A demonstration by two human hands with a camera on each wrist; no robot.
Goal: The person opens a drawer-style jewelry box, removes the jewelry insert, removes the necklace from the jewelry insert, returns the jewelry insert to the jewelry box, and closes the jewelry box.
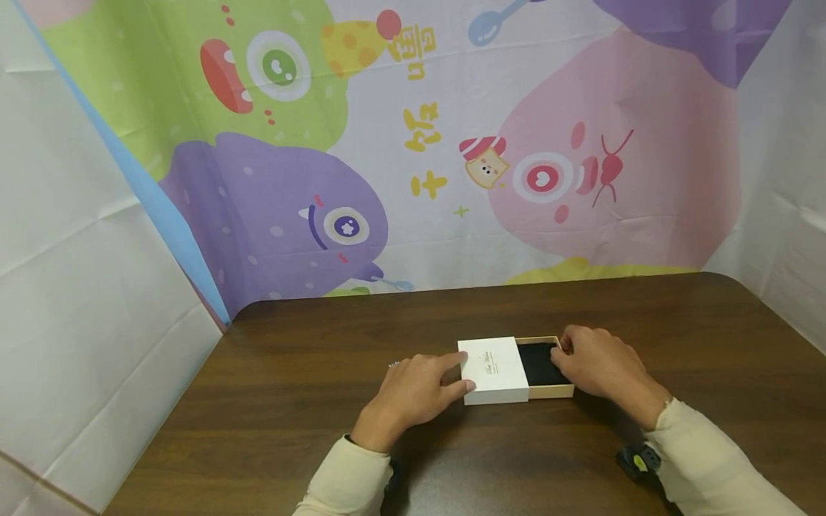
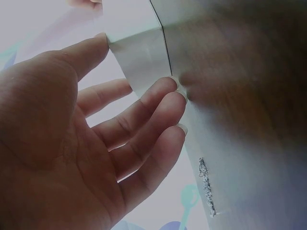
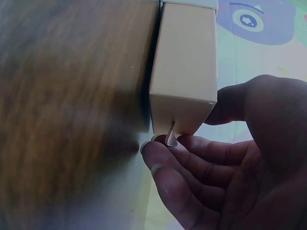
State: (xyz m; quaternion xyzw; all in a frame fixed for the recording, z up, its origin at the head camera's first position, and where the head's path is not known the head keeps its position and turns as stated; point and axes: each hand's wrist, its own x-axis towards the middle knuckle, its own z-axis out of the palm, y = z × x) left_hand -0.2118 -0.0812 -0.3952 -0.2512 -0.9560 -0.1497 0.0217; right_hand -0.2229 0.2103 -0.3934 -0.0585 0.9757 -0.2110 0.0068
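Note:
A white box sleeve (image 1: 493, 369) with small printed lettering lies on the table. Its tan inner drawer (image 3: 184, 52) is partly out to the right, and something black (image 1: 538, 364) lies inside. My left hand (image 1: 416, 390) is at the sleeve's left end, with thumb and index fingertips touching its upper edge; the other fingers (image 2: 144, 129) are loosely bent beside it. My right hand (image 1: 600, 362) grips the drawer's right end, the thumb over the black contents and fingers outside. A small ribbon tab (image 3: 171, 136) hangs from that end against the fingers.
The box rests on a dark wooden table (image 1: 290, 430). A cloth with cartoon monsters (image 1: 419, 143) hangs behind the table's far edge, and pale sheets (image 1: 84, 272) hang at both sides. A dark wrist device (image 1: 635, 462) sits at the right sleeve cuff.

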